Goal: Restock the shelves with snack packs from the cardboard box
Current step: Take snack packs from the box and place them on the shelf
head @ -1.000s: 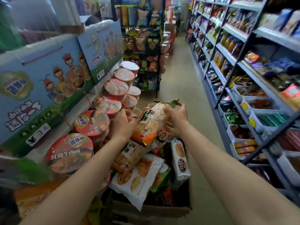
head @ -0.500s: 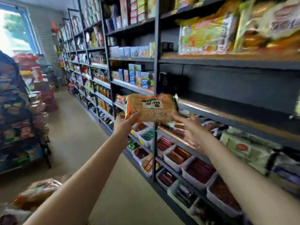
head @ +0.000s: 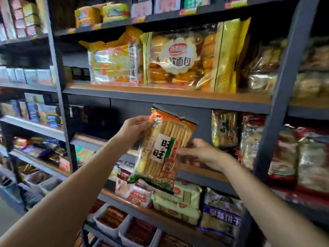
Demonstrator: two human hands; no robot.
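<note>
A rice cracker pack (head: 160, 154), orange and green with a white label, stands upright in front of the middle shelf (head: 201, 171). My left hand (head: 135, 129) grips its upper left corner. My right hand (head: 201, 152) holds its right edge from behind, fingers spread along it. A matching rice cracker pack (head: 224, 128) stands on that shelf just to the right, with a dark gap to the left of it. The cardboard box is out of view.
A large yellow bread bag (head: 179, 57) fills the shelf above. Flat biscuit packs (head: 178, 200) lie on the shelf below, white tubs (head: 110, 218) lower still. A dark upright post (head: 279, 104) stands at the right and another post (head: 58, 86) at the left.
My view swung from the box and aisle to face the shelves. The pack came up out of the box and turned from lying sideways to upright, close to the middle shelf.
</note>
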